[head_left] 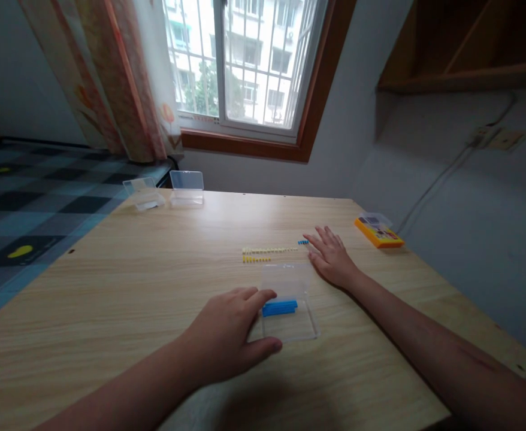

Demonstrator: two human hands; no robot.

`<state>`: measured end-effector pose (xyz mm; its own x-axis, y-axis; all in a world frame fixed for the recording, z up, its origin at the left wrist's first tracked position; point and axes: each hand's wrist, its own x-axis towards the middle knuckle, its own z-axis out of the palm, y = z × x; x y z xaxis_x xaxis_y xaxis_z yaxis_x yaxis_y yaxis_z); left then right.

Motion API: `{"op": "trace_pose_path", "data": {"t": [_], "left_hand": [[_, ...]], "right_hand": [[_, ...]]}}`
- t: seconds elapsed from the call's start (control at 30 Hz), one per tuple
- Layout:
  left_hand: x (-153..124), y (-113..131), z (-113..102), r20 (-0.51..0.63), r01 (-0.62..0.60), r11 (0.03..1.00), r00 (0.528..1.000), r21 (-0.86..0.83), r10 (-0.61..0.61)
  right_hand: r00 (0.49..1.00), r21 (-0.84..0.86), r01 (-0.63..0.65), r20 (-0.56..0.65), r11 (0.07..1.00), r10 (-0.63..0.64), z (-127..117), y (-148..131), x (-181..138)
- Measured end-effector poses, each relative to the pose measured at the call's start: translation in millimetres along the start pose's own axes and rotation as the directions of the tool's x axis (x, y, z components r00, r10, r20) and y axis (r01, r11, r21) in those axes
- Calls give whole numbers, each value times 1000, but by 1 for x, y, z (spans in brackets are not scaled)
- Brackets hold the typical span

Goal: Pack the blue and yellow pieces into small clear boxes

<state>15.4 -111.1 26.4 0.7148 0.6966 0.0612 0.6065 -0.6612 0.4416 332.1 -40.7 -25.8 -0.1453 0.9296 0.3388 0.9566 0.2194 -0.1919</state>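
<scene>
Left hand (231,335): fingers loosely curved against the left wall of the open clear box (292,328), thumb at its near corner. It reads as a brace, not a closed grip. The box sits mid-table, just ahead of me, with a bundle of blue sticks (280,307) lying across its middle and its lid (285,280) folded back flat. Right hand (332,257): flat and spread on the table (132,281), holding nothing, fingertips just beside a few loose blue pieces (303,242). Risks, my judgement: the box looks light, so a push from the left hand could slide it into the pale bead row (267,249) and the short yellow row (256,259) just beyond the lid and scatter them. A sweep of the right palm could do the same to the blue pieces. Surroundings: orange case (378,233) near the right edge, well apart, and two empty clear boxes (164,191) at the far-left corner. Nothing stands between the hands and the rows.
</scene>
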Motion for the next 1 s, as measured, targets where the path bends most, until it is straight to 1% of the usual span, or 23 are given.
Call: {"op": "trace_pose_path", "data": {"t": [0.1, 0.27, 0.4, 0.5, 0.6, 0.8, 1.0], "left_hand": [[0, 0, 1, -4, -2, 1000, 1000, 4, 2], [0, 0, 0, -8, -3, 1000, 1000, 4, 3], [-1, -1, 0, -5, -9, 1000, 1000, -1, 9], [-2, -2, 1, -10, -11, 1000, 1000, -6, 11], [-1, -2, 1, -3, -4, 1000, 1000, -5, 4], [-1, -2, 1, 10, 2, 1000, 1000, 3, -2], [-1, -2, 1, 24, 0, 1000, 1000, 4, 0]], "right_hand": [[995, -57, -25, 94, 998, 31, -4, -4, 0], [989, -67, -27, 141, 997, 36, -7, -10, 1], [997, -49, -2, 83, 999, 6, -10, -10, 0], [999, -42, 44, 14, 998, -43, -15, -9, -3], [996, -46, 89, -25, 995, -91, -21, -8, -8], [992, -3, 119, -36, 993, -119, -35, -11, -18], [996, 39, 89, 18, 995, -90, -39, -16, -19]]}}
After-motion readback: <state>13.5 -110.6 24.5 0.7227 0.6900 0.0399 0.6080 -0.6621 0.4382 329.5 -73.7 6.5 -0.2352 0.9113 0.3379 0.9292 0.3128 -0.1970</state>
